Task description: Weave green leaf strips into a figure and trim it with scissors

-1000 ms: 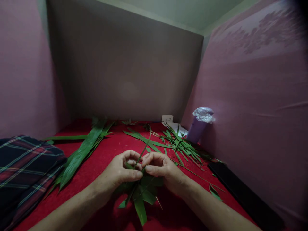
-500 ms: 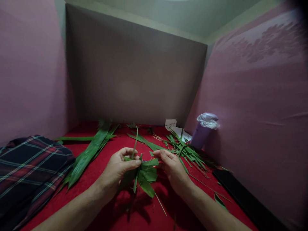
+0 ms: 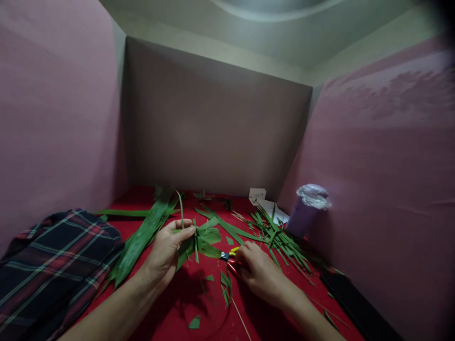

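While the left hand [image 3: 161,253] pinches a splayed bundle of folded green leaf strips [image 3: 208,235] between thumb and fingers, the right hand [image 3: 258,265] is at the handles of a small hand tool with a dark metal head and red and yellow grips [image 3: 224,256]. Taking the bundle as the clock's centre, the tool lies at four o'clock, its head close against the lowest leaf tip; whether they touch is unclear. The right fingers curl over the handles, but I cannot tell whether they have closed firmly. One long, thin green strip [image 3: 181,208] rises from the left fingers toward eleven o'clock.

The bundle is held above a red cloth-covered table [image 3: 209,312]. Small cut green leaf scraps [image 3: 194,323] lie toward five and six o'clock, a loose heap of narrow green strips [image 3: 284,241] at three, and long, broad green leaves [image 3: 147,241] at nine.

The step in hand looks like bringing the tool to the bound leaves, probably to trim their ends. The next move seems to call for a secure hold on the handles and a steady left pinch, so the folds do not slip loose.
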`<state>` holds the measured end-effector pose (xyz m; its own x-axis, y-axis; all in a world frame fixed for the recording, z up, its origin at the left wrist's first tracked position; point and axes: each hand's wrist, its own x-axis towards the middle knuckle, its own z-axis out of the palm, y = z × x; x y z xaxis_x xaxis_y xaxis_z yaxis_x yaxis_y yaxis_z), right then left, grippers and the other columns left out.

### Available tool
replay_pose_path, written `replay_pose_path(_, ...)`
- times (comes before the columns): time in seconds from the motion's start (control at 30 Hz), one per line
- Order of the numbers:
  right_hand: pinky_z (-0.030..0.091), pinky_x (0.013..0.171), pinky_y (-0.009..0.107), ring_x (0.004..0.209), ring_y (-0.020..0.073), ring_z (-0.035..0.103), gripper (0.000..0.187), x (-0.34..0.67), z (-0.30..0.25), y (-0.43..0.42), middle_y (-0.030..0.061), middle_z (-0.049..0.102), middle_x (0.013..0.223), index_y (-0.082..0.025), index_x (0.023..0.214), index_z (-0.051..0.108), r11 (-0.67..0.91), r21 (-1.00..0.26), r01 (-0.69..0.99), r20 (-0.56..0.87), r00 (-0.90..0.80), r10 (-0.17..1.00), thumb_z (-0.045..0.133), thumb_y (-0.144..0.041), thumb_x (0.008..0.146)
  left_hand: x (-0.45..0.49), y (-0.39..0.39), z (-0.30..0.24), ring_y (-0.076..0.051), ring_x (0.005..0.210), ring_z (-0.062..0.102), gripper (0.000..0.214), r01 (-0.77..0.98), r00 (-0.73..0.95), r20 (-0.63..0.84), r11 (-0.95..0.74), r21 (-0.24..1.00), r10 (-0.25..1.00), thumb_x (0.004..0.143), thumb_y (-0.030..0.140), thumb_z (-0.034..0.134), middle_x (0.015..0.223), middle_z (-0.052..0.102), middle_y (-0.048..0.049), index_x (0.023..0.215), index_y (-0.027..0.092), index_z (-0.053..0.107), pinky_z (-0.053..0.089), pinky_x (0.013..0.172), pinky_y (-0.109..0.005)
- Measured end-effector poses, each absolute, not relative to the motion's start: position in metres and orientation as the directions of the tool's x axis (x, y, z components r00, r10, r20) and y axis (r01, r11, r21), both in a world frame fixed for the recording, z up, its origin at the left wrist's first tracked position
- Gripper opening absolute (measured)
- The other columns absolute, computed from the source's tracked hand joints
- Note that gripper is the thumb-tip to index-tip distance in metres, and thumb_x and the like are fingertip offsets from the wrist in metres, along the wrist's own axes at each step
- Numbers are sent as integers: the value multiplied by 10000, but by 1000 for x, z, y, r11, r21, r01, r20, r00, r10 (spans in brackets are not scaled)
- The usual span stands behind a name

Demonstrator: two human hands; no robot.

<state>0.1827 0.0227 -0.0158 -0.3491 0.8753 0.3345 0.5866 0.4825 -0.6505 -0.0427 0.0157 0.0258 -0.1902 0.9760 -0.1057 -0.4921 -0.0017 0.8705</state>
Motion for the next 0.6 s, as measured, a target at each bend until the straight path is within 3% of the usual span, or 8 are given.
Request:
replay_pose_path(0.07,318,641,272,737,178,477,116,183,-18,21,31,545,811,-198,711,532,498,-462,734,344,-370,863,524,-83,721,-47,20,25,-123,479,619,255,-523,-208,-103,-22,852,973,585,61,705,578,659,-14,788,140,572,488,463,-191)
replay_pose_path(0.13,323,624,260,738,175,490,110,183,-20,22,35,545,833,-199,746,510,470,-413,780,314,-363,877,503,-90,743,-50,23,24,-124,482,620,229,-535,-224,-101,-35,844,969,599,52,688,576,655,-15,775,139,568,495,473,-197)
replay_pose_path(0.27,338,612,231,730,157,509,218,185,-22,26,16,560,818,-206,808,492,479,-461,747,236,-418,878,477,-24,691,-55,26,24,-125,499,623,221,-544,-255,-102,-55,837,962,610,40,670,592,649,-14,778,137,565,501,485,-204)
replay_pose_path(0.47,358,627,251,712,165,520,329,188,-14,26,9,575,783,-212,895,510,463,-521,717,229,-405,885,421,1,660,-65,32,26,-115,519,621,260,-544,-315,-87,-105,832,945,589,38,689,625,640,3,796,141,570,501,499,-197)
replay_pose_path(0.6,385,643,275,708,172,533,398,188,-11,28,5,572,779,-214,1030,525,388,-679,624,247,-303,920,454,-41,679,-70,36,27,-97,547,619,271,-536,-360,-55,-158,829,931,581,58,715,637,634,16,796,147,576,500,537,-179)
